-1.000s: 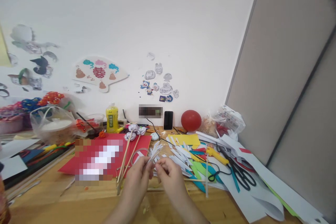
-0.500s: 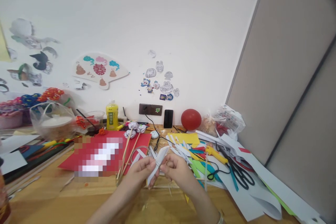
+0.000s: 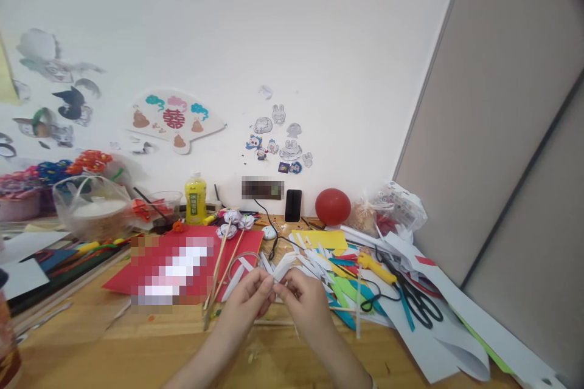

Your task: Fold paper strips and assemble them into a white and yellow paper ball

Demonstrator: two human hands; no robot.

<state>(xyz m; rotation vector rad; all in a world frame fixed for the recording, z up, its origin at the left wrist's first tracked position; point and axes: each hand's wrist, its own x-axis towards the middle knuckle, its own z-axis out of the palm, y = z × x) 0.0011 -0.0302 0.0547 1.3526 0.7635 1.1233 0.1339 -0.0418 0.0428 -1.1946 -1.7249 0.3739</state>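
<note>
Hold the pinch tight at the base of the white paper strips point(image 3: 281, 266), at the very meeting point of the two sets of fingertips, to stop any slipping or twisting of the fan. Probably best to steady with the left hand point(image 3: 249, 299) and do the fine work with the right hand point(image 3: 305, 302), in small moves close to the gathered end. Line up the near ends evenly before pressing harder. Carry the bundle just above the table point(image 3: 114, 352), clear of the pile of cut strips point(image 3: 319, 260) beyond, to avoid catching a stray piece. Mind also the thin stick point(image 3: 274, 322) lying crosswise under the hands, and the wooden skewers point(image 3: 222, 267) just to the left.

Both hands together, low and central in view, touching at the fingertips.

Left: fingers curled, thumb and forefinger clamped on the near end of the strips.

Right: closed on the same end from the other side, remaining fingers tucked in.

No visible gap between the two pinches.

Strips fanning up and away from the fingertips toward the wall, over the near corner of the red sheet point(image 3: 246, 242).

Scissors point(image 3: 420, 304) and a yellow-handled tool point(image 3: 376, 268) well apart to the right, untouched.
</note>
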